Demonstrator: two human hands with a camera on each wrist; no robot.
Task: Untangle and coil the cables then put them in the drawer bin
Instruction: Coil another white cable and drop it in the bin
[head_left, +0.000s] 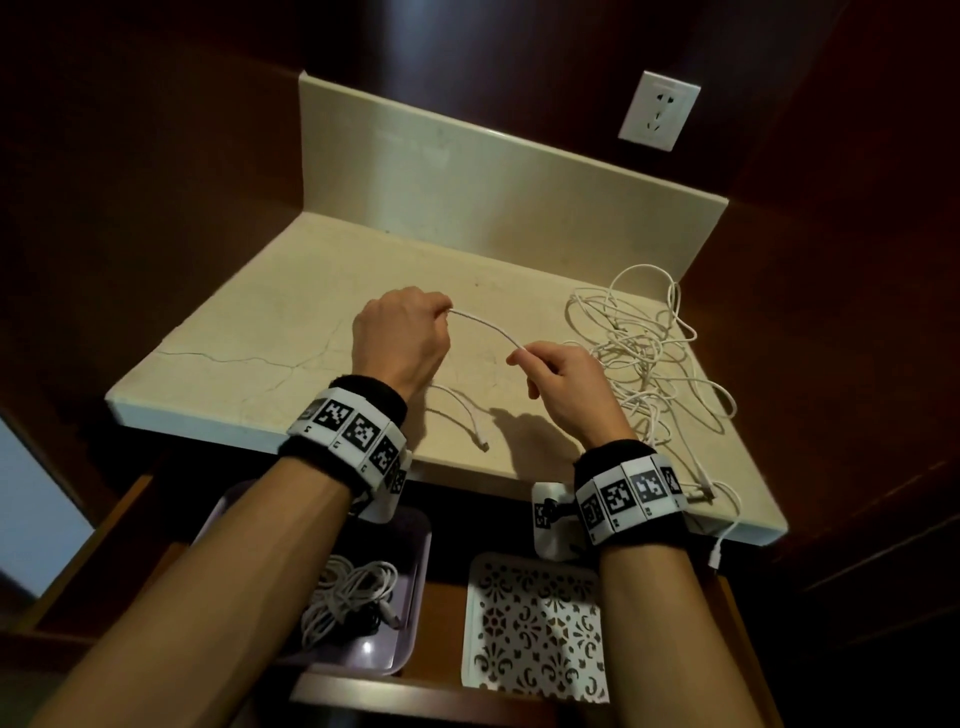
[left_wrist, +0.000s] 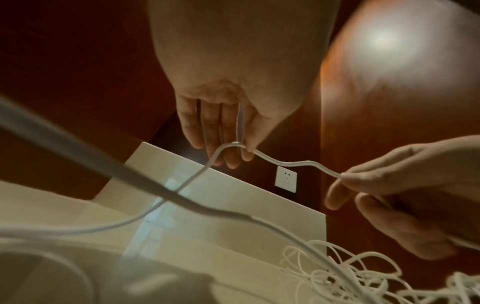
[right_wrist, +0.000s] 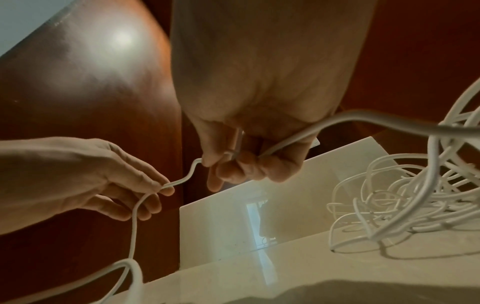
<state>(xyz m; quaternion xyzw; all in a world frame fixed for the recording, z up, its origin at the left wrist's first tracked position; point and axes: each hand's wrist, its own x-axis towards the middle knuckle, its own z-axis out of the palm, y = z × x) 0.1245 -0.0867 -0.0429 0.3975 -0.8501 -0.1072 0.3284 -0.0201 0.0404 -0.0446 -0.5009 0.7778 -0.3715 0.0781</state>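
A white cable (head_left: 483, 328) stretches between my two hands above the beige counter (head_left: 291, 322). My left hand (head_left: 402, 338) pinches one part of it; in the left wrist view the cable (left_wrist: 293, 164) bends over the left hand's fingertips (left_wrist: 246, 150). My right hand (head_left: 558, 384) pinches the other part, with the cable (right_wrist: 191, 172) running through its curled fingers (right_wrist: 231, 164). One plug end (head_left: 480, 444) lies on the counter below my hands. A tangled pile of white cables (head_left: 649, 353) sits at the right of the counter. A purple bin (head_left: 405, 551) in the open drawer holds coiled white cables (head_left: 348, 592).
A white patterned tray (head_left: 535, 629) sits in the drawer to the right of the purple bin. One cable end (head_left: 719, 556) hangs over the counter's front right edge. A wall socket (head_left: 657, 110) is mounted above the beige backsplash (head_left: 467, 192). Dark wooden walls enclose the counter on both sides.
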